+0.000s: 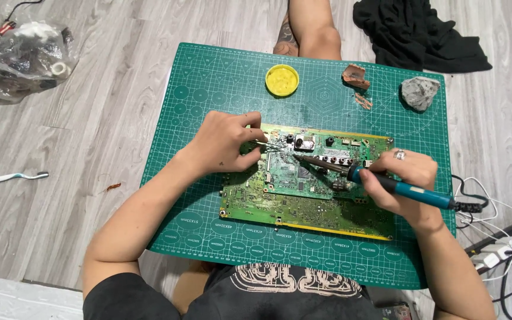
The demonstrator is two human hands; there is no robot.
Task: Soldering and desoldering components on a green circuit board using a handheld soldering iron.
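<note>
A green circuit board (303, 207) lies on a green cutting mat (208, 112), with a smaller board (318, 163) stacked on its upper part. My right hand (401, 178) grips a blue-handled soldering iron (404, 189); its tip rests on the smaller board near the upper left corner. My left hand (226, 142) rests on the boards' left edge and pinches a thin strand of solder wire (268, 144) that meets the iron's tip. A ring sits on my right hand.
A round yellow tin (282, 80), brown scraps (355, 76) and a grey lump (419, 93) lie along the mat's far edge. Black cloth (416, 32) is beyond it. A plastic bag of parts (22, 56) and a toothbrush (18, 176) lie left. Cables and a power strip (499, 249) sit right.
</note>
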